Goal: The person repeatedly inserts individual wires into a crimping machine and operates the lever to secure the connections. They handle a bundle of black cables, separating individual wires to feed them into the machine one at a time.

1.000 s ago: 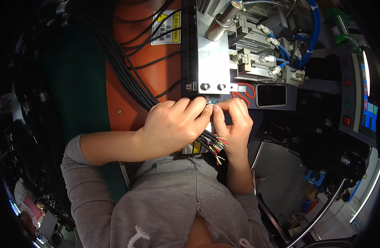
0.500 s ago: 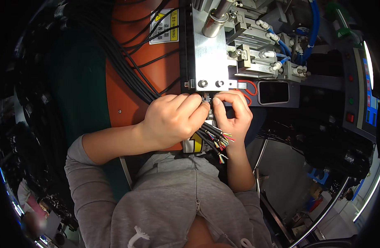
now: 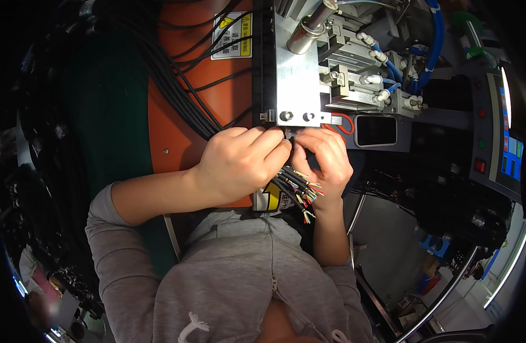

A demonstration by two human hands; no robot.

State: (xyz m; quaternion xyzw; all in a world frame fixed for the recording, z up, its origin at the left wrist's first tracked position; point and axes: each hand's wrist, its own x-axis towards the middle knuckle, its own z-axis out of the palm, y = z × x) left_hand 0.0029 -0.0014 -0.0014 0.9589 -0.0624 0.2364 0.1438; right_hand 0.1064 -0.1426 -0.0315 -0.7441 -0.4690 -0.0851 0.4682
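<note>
Protruding from black sheaths (image 3: 285, 184), coloured wires (image 3: 315, 190), near right hand (image 3: 327, 157), grip unclear

1. Approx 11:30, upper pt of view: rect. label (image 3: 233, 35), wht w/ yel. strip, on orange panel (image 3: 177, 158). Yel. warning triangle at its 11 o'clock; blk chars + Latin letters, lines running 12-to-6. Blk cables cross it, so txt partly hidden.
2. Approx 6 o'clock, just below ctr: wht/yel. sticker (image 3: 264, 202) w/ blk chars, partly covered by cable ends (image 3: 288, 187); can't tell what it's on.
3. 3 o'clock, far edge: screen (image 3: 511, 154) w/ blue, red, grn blocks; txt too sm. to read.
</note>
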